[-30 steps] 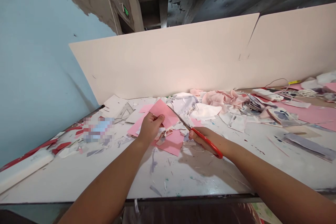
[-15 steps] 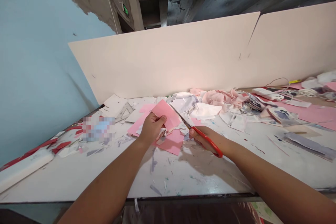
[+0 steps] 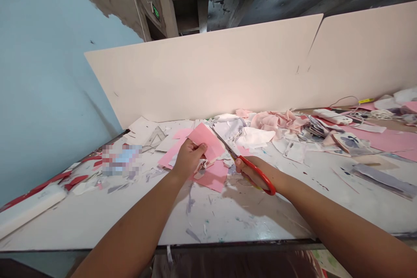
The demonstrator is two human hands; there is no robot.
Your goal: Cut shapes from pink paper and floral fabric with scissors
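My left hand pinches a pink sheet of paper and holds it tilted just above the white table. My right hand is closed through the red handles of a pair of scissors. The steel blades reach up to the pink sheet's right edge. More pink paper pieces lie flat under both hands, with small white scraps around them.
A tall beige board stands along the table's back. Crumpled pink and white cloth and paper pile behind the hands. Printed cards, cables and pink sheets cover the right side. A white roll and red strips lie at the left.
The scissor blades have crept slightly further along the pink sheet's right edge. Both hands stay nearly where they were.
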